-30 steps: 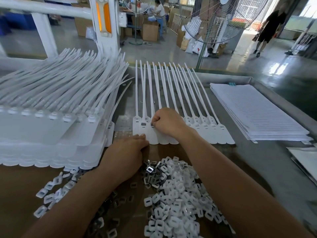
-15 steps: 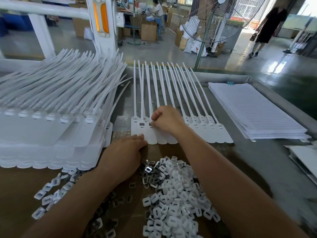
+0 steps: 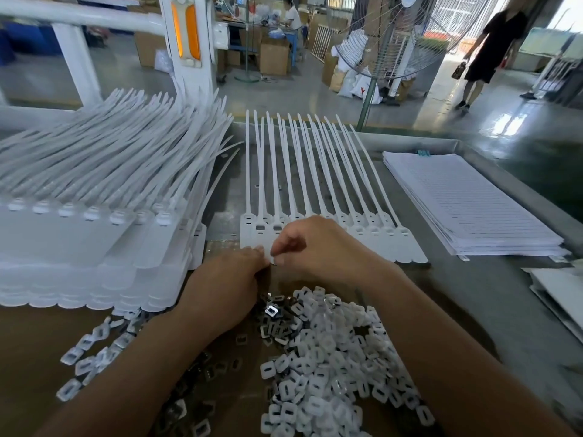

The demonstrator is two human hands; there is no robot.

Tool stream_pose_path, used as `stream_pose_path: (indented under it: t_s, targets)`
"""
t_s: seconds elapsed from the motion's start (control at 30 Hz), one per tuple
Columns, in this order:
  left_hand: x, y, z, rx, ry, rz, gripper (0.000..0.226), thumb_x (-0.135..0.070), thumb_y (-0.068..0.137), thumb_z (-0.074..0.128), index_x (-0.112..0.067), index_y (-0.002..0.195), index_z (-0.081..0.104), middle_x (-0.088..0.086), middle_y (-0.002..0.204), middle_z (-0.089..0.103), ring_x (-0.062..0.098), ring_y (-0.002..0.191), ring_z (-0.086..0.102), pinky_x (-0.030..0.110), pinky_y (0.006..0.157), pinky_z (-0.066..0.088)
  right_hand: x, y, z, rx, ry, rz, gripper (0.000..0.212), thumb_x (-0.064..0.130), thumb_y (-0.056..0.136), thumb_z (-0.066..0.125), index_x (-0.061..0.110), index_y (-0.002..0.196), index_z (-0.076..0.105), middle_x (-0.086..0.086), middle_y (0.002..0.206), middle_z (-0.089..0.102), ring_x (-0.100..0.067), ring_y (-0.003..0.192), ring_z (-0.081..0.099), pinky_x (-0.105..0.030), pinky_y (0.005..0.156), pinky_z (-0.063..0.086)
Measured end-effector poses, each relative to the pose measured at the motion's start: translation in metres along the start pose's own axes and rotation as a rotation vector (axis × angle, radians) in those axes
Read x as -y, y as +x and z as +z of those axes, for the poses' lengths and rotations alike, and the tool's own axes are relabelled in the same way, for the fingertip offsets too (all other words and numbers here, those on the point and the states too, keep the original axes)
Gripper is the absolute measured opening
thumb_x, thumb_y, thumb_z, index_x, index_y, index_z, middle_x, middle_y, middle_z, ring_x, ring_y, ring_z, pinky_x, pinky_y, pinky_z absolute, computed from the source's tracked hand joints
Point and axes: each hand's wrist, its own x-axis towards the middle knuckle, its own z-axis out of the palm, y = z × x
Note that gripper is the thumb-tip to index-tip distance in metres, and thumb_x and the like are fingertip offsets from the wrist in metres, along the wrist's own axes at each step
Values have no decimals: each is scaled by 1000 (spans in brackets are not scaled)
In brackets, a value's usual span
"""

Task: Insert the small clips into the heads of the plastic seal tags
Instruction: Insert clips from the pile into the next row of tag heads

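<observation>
White plastic seal tags [image 3: 378, 238] lay side by side in a flat row on the grey metal bench [image 3: 441, 294], heads toward the person and thin straps fanning away. Two heads near the row's left end showed grey inserts in their slots. The right grip [image 3: 315, 247] hovered over the near edge of the row with its fingers curled, thumb and forefinger clamped together on a small white clip [image 3: 273, 259], too small to make out in detail. The left grip [image 3: 227, 279] lay palm down just beside it, fingers stretched out and relaxed, their tips meeting the right fingertips at the lower edge of the tag heads. Nearer the person, a loose heap of white square plastic clips [image 3: 331, 357] spread over a brown cardboard sheet [image 3: 31, 342], with darker metal pieces [image 3: 277, 329] mixed in at its far side. To the left stood a tall stack of more white seal tags [image 3: 94, 241], straps splayed upward; to the right, a pile of white ruled sheets [image 3: 473, 209]. Beyond the bench were a wire-caged standing fan [image 3: 410, 33] and a person in black [image 3: 492, 48] on the shiny floor.
</observation>
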Motion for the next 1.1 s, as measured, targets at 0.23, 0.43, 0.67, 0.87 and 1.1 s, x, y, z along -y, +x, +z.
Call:
stream_pose_path:
  t_s: [0.23,0.43,0.67,0.87,1.1]
  targets:
    - [3,3,-1,66,-23,11,42,-11,88,42,-33,121,55,-11,146,33,9,131,34,25,104,30,18,-17,12,207,-277,-61,22,27,80,69,16,99,71,0,99,68,-13,91,60,-28,82,48]
    - [4,4,1,78,-28,15,48,-9,89,40,-33,130,47,-10,148,29,7,134,29,24,108,23,18,-19,20,203,-315,-81,16,22,81,68,16,96,71,0,101,67,-16,92,59,-28,79,48]
    - [5,3,4,21,-32,34,42,-10,89,42,-34,120,56,-9,142,40,8,129,38,22,102,29,13,-20,13,139,-142,-73,1,16,84,64,16,83,63,14,75,54,0,69,49,-10,64,39]
    - [6,4,4,17,-8,53,47,-7,85,42,-33,123,54,-11,140,43,10,125,43,25,98,35,5,-18,7,29,43,-42,8,17,85,63,20,78,61,4,76,64,-7,72,60,-23,72,50]
    - [7,7,6,32,34,51,52,-9,86,41,-35,131,46,-11,146,33,7,133,32,22,106,25,-4,-15,9,10,100,-9,12,14,76,72,22,73,64,10,71,63,5,63,56,-10,60,47]
